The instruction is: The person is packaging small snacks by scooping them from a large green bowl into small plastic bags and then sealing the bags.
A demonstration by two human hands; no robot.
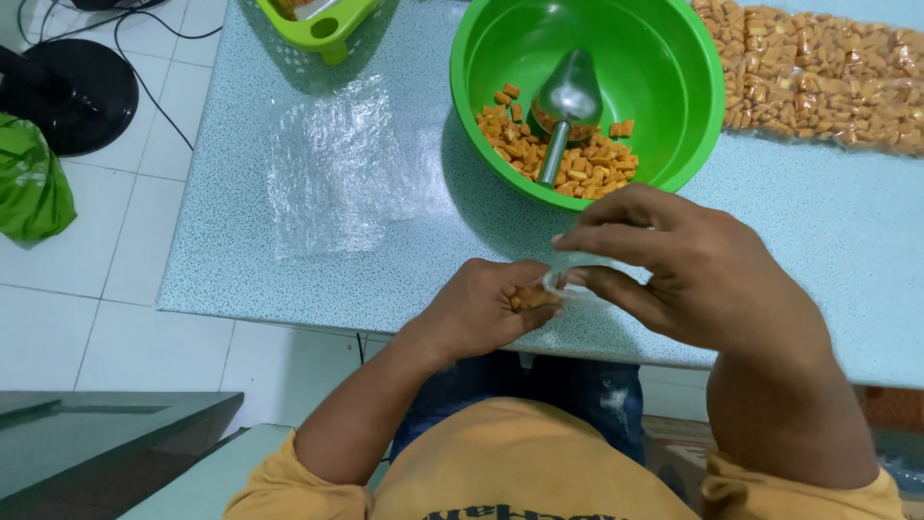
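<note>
Orange snack pieces [532,299] sit pinched in the fingers of the left hand [481,310], low in the middle of the frame, just above the near edge of the desk [241,279].

Going from the left of the frame: a black fan base [82,91] stands on the white tiled floor [77,289] in the upper left corner, with a green bag [29,183] just below it. On the desk, a stack of clear plastic bags [332,173] lies flat at centre left, and a lime green basket [322,24] is cut off by the top edge above it.

The left hand has its grip clenched on the snack pieces, fingertips pointing right. Touching those fingertips is a small clear bag [577,279], held at its mouth by the right hand [693,274], whose grip is closed on the plastic between thumb and fingers.

Above both hands, at upper centre, a round green bowl [674,58] holds a heap of the same orange pieces and a metal scoop [566,106] with its handle pointing down toward the hands.

At the upper right, rows of filled packets [818,72] lie along the desk beside the bowl.
</note>
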